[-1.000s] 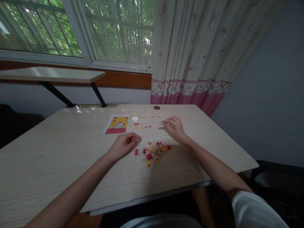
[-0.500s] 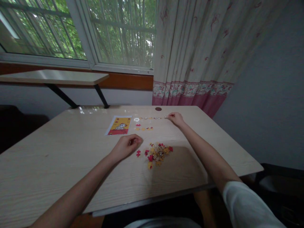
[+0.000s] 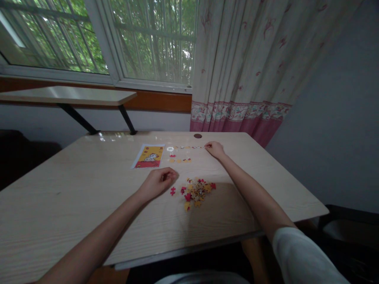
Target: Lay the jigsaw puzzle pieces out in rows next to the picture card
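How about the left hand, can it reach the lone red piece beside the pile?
Likely yes: left hand rests curled on the table just beside the red piece, bare wood between; right hand is away at the far row.

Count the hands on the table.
2: the left hand rests curled beside the puzzle pile; the right hand is at the end of the far row of pieces.

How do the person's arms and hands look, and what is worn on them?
Both forearms are bare. Neither the left hand nor the right hand shows a ring, watch or glove. A white sleeve covers the right upper arm; the left arm shows no sleeve.
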The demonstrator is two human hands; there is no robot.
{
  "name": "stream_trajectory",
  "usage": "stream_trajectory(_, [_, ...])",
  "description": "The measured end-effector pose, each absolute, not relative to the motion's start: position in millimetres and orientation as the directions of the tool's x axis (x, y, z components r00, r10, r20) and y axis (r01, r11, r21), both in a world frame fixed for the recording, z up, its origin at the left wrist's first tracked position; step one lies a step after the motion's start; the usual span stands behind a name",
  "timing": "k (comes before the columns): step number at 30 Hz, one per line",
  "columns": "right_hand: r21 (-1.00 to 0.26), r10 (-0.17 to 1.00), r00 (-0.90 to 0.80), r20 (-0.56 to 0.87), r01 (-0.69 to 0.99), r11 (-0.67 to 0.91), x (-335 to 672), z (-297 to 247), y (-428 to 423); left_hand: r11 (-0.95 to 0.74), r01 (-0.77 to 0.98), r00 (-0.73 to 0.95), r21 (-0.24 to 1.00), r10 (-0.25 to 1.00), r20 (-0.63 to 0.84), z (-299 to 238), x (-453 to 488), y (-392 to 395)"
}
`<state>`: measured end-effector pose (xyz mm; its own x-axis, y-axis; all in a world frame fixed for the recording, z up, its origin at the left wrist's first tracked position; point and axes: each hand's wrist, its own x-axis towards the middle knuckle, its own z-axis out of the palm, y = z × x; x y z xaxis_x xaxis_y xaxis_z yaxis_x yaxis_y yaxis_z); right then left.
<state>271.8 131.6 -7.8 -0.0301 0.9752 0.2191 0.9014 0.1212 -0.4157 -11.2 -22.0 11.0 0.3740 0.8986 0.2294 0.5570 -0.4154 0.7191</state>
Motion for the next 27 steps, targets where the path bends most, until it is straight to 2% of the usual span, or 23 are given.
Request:
stream_trajectory(7, [-0.438, 0.971, -0.058, 0.233, 0.885, 0.158, 271, -5, 128, -0.430, 0.555, 0.379, 0.712, 0.893, 0.244, 9, -11, -22])
stream_trajectory(12, [-0.469, 0.953, -0.199, 0.228, 0.836, 0.287, 270, 9, 105, -0.429, 0.538, 0.379, 0.726, 0.892, 0.247, 10, -10, -22])
stream_trajectory(15, [-0.557, 0.879, -0.467, 0.100, 0.706, 0.439, 273, 19, 78, -0.436, 0.536, 0.385, 0.723, 0.888, 0.250, 10, -9, -23])
stream_trajectory(18, [-0.612, 0.707, -0.693, -0.138, 0.621, 0.489, 280, 27, 50, -0.443, 0.553, 0.397, 0.706, 0.885, 0.244, 10, -7, -24])
stream_trajectory(20, [-0.568, 0.651, -0.730, -0.207, 0.632, 0.528, 284, 29, 35, -0.447, 0.563, 0.407, 0.695, 0.882, 0.238, 11, -6, -26])
stream_trajectory(23, [-0.494, 0.637, -0.740, -0.217, 0.646, 0.582, 287, 30, 21, -0.446, 0.569, 0.414, 0.690, 0.881, 0.228, 13, -4, -27])
stream_trajectory(27, [-0.512, 0.617, -0.747, -0.247, 0.641, 0.572, 285, 33, 15, -0.437, 0.568, 0.411, 0.697, 0.885, 0.219, 14, -3, -28])
